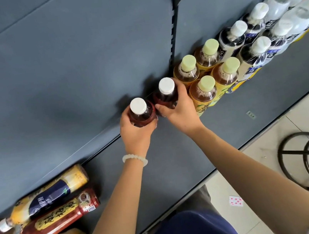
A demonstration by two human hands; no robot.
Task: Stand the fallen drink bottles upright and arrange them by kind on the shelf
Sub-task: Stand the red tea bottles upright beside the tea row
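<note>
Both hands busy on the shelf: left grip wraps one upright dark white-capped bottle, right grip clasps its twin beside the green-capped row

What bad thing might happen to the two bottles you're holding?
The right hand sets its white-capped bottle close beside the green-capped bottles, so a nudge might topple them. The left hand holds the other dark bottle right against it; they could knock together.
</note>
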